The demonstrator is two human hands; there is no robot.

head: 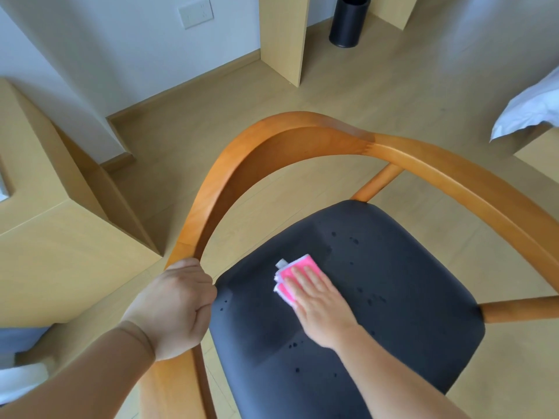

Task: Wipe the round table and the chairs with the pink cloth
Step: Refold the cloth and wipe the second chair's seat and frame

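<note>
Left hand (172, 306) lower left of frame, clenched around the chair's wooden rail (211, 189), right hand (317, 303) at centre, fingers flat, pressing the folded pink cloth (295, 273) onto the dark seat (393, 297), black bin (348, 21) top right on the floor

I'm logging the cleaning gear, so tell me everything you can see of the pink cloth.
The pink cloth is folded into a small flat pad, bright pink with white edges and a small white tag at one corner. It lies flat on the chair's dark seat, towards its back left part. The right hand presses on it with straight fingers, covering its near part.
</note>
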